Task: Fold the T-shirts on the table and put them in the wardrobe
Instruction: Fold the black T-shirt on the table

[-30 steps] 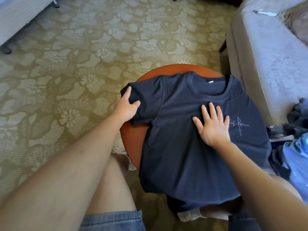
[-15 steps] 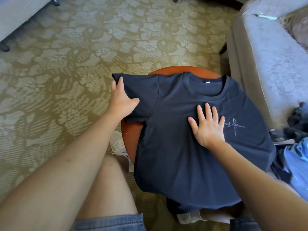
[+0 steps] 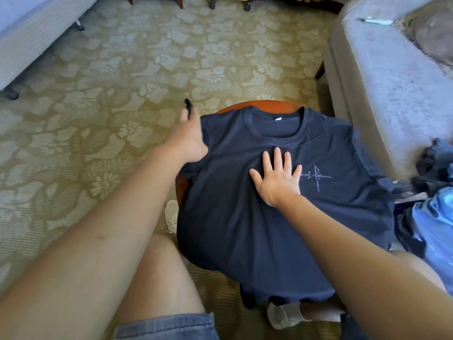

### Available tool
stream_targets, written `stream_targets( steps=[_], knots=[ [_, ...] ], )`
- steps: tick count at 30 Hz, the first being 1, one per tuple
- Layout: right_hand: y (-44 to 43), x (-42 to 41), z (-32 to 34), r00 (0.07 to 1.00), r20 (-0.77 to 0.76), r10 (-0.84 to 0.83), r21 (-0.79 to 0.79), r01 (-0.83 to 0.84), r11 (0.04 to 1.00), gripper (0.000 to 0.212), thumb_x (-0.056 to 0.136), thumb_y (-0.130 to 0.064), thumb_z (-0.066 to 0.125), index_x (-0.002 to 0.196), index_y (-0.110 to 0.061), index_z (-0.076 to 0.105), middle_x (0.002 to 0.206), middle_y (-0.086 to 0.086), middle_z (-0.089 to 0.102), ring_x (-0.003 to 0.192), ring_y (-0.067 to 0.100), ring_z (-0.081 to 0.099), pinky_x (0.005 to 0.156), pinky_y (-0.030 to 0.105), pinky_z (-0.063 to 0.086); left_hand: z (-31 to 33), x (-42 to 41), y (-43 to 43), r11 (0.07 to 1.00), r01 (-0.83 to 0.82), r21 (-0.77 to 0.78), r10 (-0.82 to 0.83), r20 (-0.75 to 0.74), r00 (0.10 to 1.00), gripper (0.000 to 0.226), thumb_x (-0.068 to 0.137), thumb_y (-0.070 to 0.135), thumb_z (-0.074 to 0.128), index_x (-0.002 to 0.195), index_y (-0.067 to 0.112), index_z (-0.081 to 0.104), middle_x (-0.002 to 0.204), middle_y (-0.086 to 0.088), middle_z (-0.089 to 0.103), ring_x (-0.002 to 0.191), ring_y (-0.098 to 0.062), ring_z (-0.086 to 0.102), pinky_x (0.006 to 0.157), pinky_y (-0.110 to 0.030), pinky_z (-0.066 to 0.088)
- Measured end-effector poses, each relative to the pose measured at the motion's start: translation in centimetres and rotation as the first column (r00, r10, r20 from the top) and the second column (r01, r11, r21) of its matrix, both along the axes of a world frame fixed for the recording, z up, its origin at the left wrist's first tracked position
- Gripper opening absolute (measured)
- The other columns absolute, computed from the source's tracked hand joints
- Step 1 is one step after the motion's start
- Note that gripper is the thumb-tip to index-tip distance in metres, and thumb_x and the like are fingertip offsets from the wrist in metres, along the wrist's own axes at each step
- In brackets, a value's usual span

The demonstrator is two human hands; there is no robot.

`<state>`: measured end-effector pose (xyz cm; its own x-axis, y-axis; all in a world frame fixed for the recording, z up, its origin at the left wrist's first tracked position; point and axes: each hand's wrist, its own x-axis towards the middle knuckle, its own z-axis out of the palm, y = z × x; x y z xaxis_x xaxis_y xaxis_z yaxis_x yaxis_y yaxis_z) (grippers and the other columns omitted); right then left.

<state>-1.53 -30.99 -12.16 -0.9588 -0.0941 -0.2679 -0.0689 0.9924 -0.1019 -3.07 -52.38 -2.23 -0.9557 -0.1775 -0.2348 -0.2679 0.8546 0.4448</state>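
The left hand is gripping the T-shirt's sleeve and lifting it up from where it was lying spread out.

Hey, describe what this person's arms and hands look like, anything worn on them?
Both arms are bare as far as the view shows, with no sleeves in sight. The left hand and right hand wear no gloves, and no watch, bracelet or ring shows, though the left hand is motion-blurred.

Floral carpet lying underfoot. Grey sofa standing beyond counter right edge, carrying cushion. Bed sitting far left.
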Motion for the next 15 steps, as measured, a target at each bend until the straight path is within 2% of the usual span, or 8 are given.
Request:
stream_targets(
  steps=[2, 4, 5, 6, 7, 8, 10, 15],
  knots=[
    [0.3, -0.3, 0.6, 0.998, 0.059, 0.024, -0.008, -0.024, 1.0, 0.075, 0.096, -0.066, 0.016, 0.156, -0.024, -0.003, 0.163, 0.004, -0.015, 0.149, 0.029, -0.015, 0.117, 0.059, 0.0, 0.5, 0.1, 2.2, 0.987, 0.086, 0.135, -0.071, -0.114, 0.991, 0.095, 0.086, 0.01, 0.059, 0.155, 0.034, -0.002, 0.164, -0.001, 0.002, 0.137, -0.025, 0.04, 0.099, -0.028, 0.038],
    [1.0, -0.5, 1.4, 0.994, 0.1, 0.045, -0.019, -0.044, 0.999, 0.078, 0.095, -0.068, 0.021, 0.156, -0.024, -0.002, 0.162, 0.004, -0.016, 0.149, 0.028, -0.015, 0.117, 0.057, -0.002, 0.5, 0.4, 3.4, 0.935, -0.039, 0.352, 0.163, -0.33, 0.93, 0.081, 0.088, 0.021, 0.06, 0.154, 0.033, 0.015, 0.155, -0.004, 0.033, 0.113, -0.014, 0.059, 0.101, -0.034, 0.046],
    [1.5, -0.5, 1.6, 0.996, 0.077, 0.043, -0.026, -0.041, 0.999, 0.077, 0.096, -0.067, 0.023, 0.156, -0.024, 0.0, 0.163, 0.005, -0.015, 0.149, 0.028, -0.014, 0.117, 0.057, -0.002, 0.0, 0.7, 3.7, 0.92, -0.118, 0.375, 0.27, -0.384, 0.883, 0.072, 0.089, 0.024, 0.059, 0.152, 0.028, 0.024, 0.149, -0.003, 0.041, 0.109, -0.013, 0.06, 0.1, -0.036, 0.047],
    [2.1, -0.2, 1.8, 0.999, 0.029, 0.033, -0.028, -0.032, 0.999, 0.076, 0.096, -0.065, 0.026, 0.156, -0.024, 0.003, 0.163, 0.006, -0.012, 0.149, 0.028, -0.012, 0.117, 0.056, -0.002, -0.8, 1.1, 3.8, 0.938, -0.175, 0.299, 0.284, -0.373, 0.883, 0.067, 0.091, 0.027, 0.058, 0.151, 0.023, 0.028, 0.147, -0.003, 0.041, 0.117, -0.018, 0.055, 0.104, -0.039, 0.044],
    [2.9, 0.1, 1.8, 1.0, -0.018, 0.025, -0.024, -0.026, 0.999, 0.074, 0.097, -0.063, 0.027, 0.156, -0.023, 0.006, 0.163, 0.006, -0.01, 0.149, 0.028, -0.01, 0.118, 0.056, -0.001, -1.8, 1.8, 4.0, 0.971, -0.187, 0.147, 0.223, -0.29, 0.931, 0.068, 0.091, 0.033, 0.058, 0.15, 0.019, 0.029, 0.148, -0.006, 0.038, 0.129, -0.025, 0.045, 0.108, -0.041, 0.039],
    [3.7, 0.4, 1.7, 0.999, -0.045, 0.022, -0.015, -0.023, 1.0, 0.073, 0.097, -0.062, 0.027, 0.156, -0.023, 0.007, 0.163, 0.007, -0.009, 0.15, 0.028, -0.009, 0.118, 0.056, 0.0, -3.0, 2.5, 4.2, 0.99, -0.141, -0.013, 0.138, -0.149, 0.979, 0.072, 0.09, 0.041, 0.06, 0.15, 0.017, 0.028, 0.149, -0.008, 0.034, 0.135, -0.029, 0.036, 0.109, -0.042, 0.036],
    [5.2, 1.2, 1.1, 0.999, -0.043, 0.015, -0.005, -0.015, 1.0, 0.072, 0.098, -0.062, 0.024, 0.156, -0.024, 0.008, 0.163, 0.007, -0.008, 0.15, 0.028, -0.009, 0.119, 0.055, 0.001, -4.8, 3.8, 4.5, 0.983, -0.051, -0.178, 0.065, 0.069, 0.996, 0.078, 0.086, 0.053, 0.061, 0.148, 0.017, 0.03, 0.146, -0.01, 0.033, 0.134, -0.032, 0.032, 0.103, -0.044, 0.037],
    [6.5, 2.3, -0.4, 0.999, -0.045, -0.021, -0.035, 0.019, 0.999, 0.07, 0.097, -0.064, 0.015, 0.156, -0.028, 0.005, 0.163, 0.003, -0.008, 0.15, 0.025, -0.011, 0.119, 0.055, 0.001, -5.6, 4.8, 4.3, 0.974, -0.045, -0.221, 0.051, 0.022, 0.998, 0.066, 0.085, 0.049, 0.06, 0.141, 0.021, 0.04, 0.134, -0.008, 0.038, 0.124, -0.03, 0.04, 0.094, -0.041, 0.043]
  ],
)
